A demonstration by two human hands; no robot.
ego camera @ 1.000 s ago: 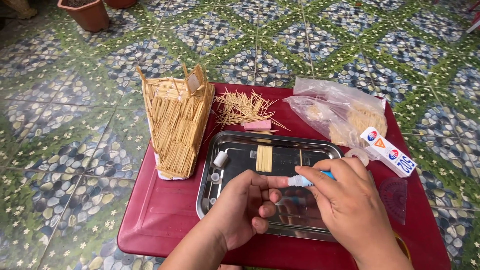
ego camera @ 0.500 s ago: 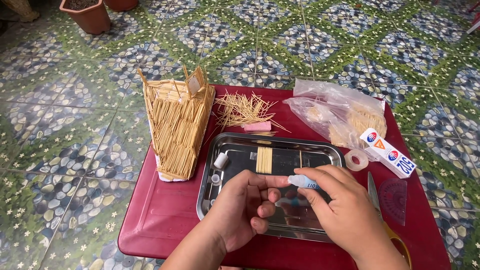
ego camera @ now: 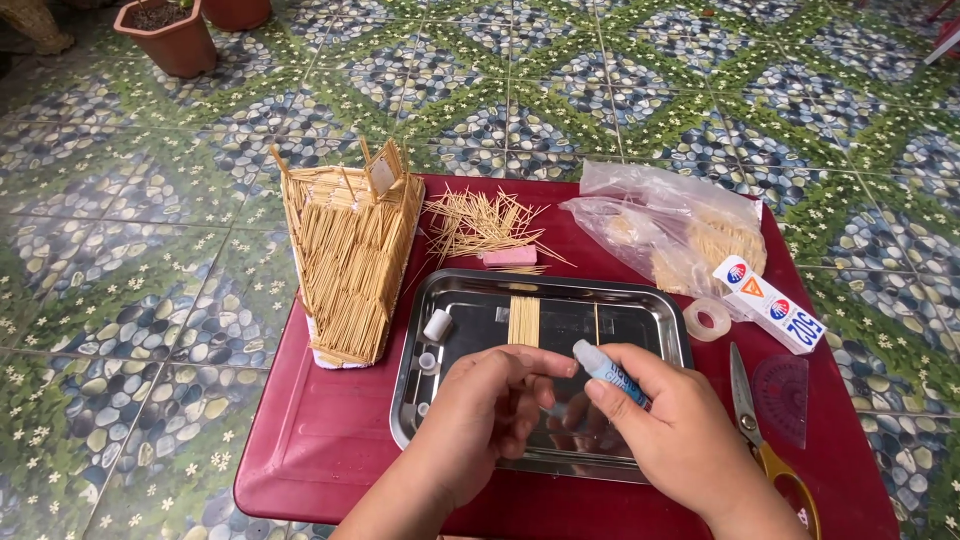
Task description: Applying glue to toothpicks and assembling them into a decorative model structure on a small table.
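My right hand (ego camera: 672,435) grips a small blue and white glue tube (ego camera: 607,370), its tip pointing up and left. My left hand (ego camera: 492,412) is just beside it over the steel tray (ego camera: 420,350), fingers curled together near the tube's tip; whether it pinches anything is hidden. In the tray lie a flat row of joined toothpicks (ego camera: 523,321), a single toothpick (ego camera: 597,322) and two small white caps (ego camera: 438,325). A toothpick house model (ego camera: 350,258) stands to the left of the tray on the red table (ego camera: 320,440).
A loose pile of toothpicks (ego camera: 480,222) and a pink eraser (ego camera: 509,257) lie behind the tray. On the right are a plastic bag of toothpicks (ego camera: 680,232), a glue box (ego camera: 770,303), a tape roll (ego camera: 708,319), scissors (ego camera: 752,420) and a protractor (ego camera: 785,395). Tiled floor surrounds the table; a flower pot (ego camera: 170,35) stands far left.
My right hand has turned and lifted the glue tube slightly, so its tip now points up toward my left fingers. My left hand stays over the tray.
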